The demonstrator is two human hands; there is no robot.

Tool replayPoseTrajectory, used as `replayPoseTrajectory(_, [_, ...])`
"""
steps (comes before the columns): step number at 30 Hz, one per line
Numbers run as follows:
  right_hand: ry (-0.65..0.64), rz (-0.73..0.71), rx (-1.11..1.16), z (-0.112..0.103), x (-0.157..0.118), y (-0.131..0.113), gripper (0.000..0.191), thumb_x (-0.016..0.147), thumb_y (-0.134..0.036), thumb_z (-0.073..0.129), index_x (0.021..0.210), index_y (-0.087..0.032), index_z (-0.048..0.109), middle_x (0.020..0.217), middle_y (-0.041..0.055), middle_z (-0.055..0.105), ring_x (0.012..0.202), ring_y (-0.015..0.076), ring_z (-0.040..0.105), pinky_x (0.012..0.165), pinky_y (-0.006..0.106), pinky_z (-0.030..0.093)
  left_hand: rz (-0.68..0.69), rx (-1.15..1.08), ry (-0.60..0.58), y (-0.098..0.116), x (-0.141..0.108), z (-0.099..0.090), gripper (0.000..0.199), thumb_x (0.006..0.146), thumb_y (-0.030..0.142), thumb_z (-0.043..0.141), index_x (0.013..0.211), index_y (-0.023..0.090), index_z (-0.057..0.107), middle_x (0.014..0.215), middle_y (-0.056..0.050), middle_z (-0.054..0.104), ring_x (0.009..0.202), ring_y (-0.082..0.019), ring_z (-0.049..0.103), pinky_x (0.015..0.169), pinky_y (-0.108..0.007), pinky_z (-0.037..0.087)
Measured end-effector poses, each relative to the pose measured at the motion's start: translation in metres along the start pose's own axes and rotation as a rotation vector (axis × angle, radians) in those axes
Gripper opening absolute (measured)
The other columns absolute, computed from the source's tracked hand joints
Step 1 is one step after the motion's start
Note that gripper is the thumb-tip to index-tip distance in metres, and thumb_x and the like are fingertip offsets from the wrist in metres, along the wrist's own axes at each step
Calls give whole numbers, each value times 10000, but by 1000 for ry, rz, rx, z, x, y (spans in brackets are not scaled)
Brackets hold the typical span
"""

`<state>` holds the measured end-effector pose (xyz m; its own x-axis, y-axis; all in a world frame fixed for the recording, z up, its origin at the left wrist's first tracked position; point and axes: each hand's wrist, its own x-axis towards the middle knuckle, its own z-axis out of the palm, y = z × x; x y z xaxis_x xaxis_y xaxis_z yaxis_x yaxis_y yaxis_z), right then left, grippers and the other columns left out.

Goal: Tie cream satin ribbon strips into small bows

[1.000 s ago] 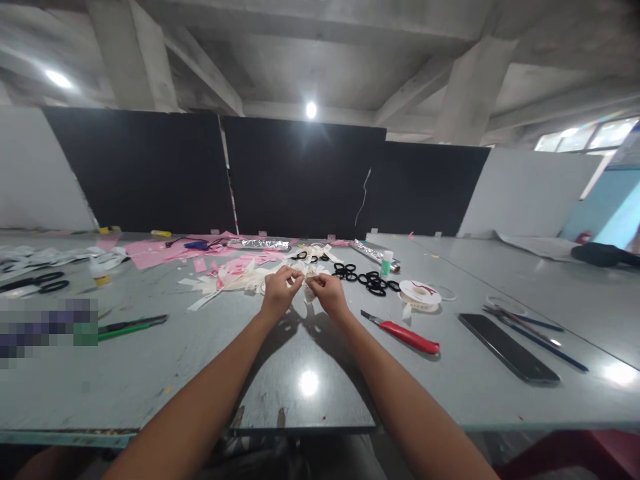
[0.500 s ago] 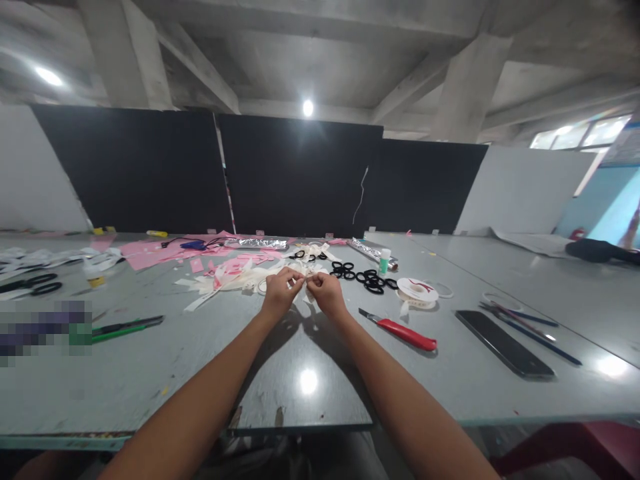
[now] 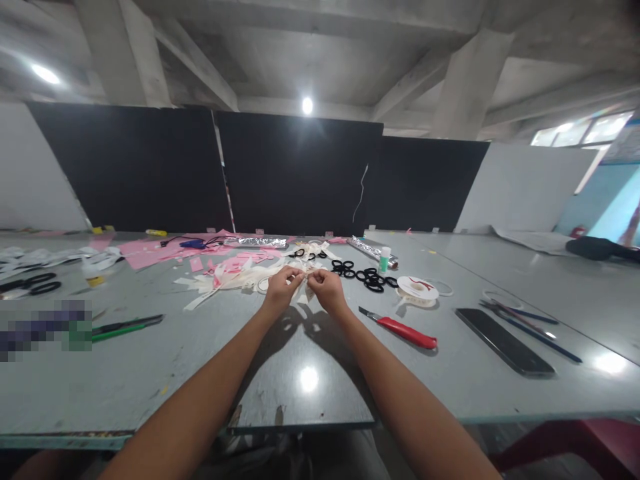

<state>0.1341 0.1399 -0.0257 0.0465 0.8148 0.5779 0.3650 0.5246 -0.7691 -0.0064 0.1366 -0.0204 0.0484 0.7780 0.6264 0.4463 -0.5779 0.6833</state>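
Observation:
My left hand (image 3: 283, 287) and my right hand (image 3: 327, 288) meet over the table, fingertips pinched nearly together. Between them is a cream ribbon (image 3: 305, 293), its loose end hanging below the fingers. The exact spot where the fingers grip it is too small to make out. Behind and left of my hands spreads a pile of cream ribbon strips (image 3: 240, 276). Black elastic rings (image 3: 373, 280) lie to the right. Beyond them is a ribbon spool (image 3: 417, 288) with a white face. A red-handled utility knife (image 3: 407, 332) rests nearer to me, right of my right hand.
On the right lie a black phone (image 3: 503, 340) and tweezers (image 3: 530, 330). A glue stick (image 3: 385, 259) stands upright behind the rings. Pink paper (image 3: 155, 252), a green cutter (image 3: 127, 328) and black-handled scissors (image 3: 35, 283) are on the left. Black panels (image 3: 300, 177) close off the back.
My hands stay in nearly the same place, still pinching. The ribbon's loose end between them has shifted and shows a little differently below the fingers.

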Motion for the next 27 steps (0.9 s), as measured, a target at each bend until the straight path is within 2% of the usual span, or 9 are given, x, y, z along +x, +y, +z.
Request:
replayPoseTrajectory(6, [-27, 16, 68, -1, 2, 3, 271, 725, -376, 509, 598, -148, 582, 528, -17, 516, 500, 101, 418, 486, 211, 307, -18, -38, -32, 2, 1, -1, 242, 788, 394, 540, 784, 182, 659, 841, -28, 652, 767, -160, 587, 725, -270, 460])
replayPoseTrajectory(11, [-70, -1, 70, -3, 3, 1, 286, 742, -379, 532, 668, -135, 661, 576, 3, 584, 538, 114, 470, 506, 209, 334, 9, -3, -14, -1, 0, -1, 246, 816, 388, 529, 804, 181, 663, 857, -25, 647, 792, -157, 587, 741, -267, 454])
replayPoseTrajectory(18, [-100, -20, -30, -8, 1, -3, 229, 742, -321, 540, 655, -153, 670, 600, 3, 611, 557, 116, 494, 538, 211, 336, 68, 136, -23, -4, -1, -4, 260, 838, 408, 526, 812, 197, 675, 876, -22, 647, 773, -159, 582, 750, -286, 420])
replayPoseTrajectory(23, [-91, -41, -140, -9, 0, -4, 124, 688, -226, 546, 628, -164, 636, 586, -14, 591, 553, 112, 480, 561, 215, 334, 99, 226, -54, 4, -3, -6, 259, 858, 396, 506, 802, 198, 664, 859, -19, 649, 749, -156, 577, 776, -304, 390])
replayPoseTrajectory(27, [-66, -30, -147, -7, -1, -5, 104, 669, -216, 535, 600, -174, 601, 570, -19, 571, 539, 113, 460, 542, 215, 327, 91, 278, -28, 10, -6, -3, 244, 870, 376, 490, 827, 202, 655, 885, -12, 651, 713, -146, 567, 831, -335, 366])
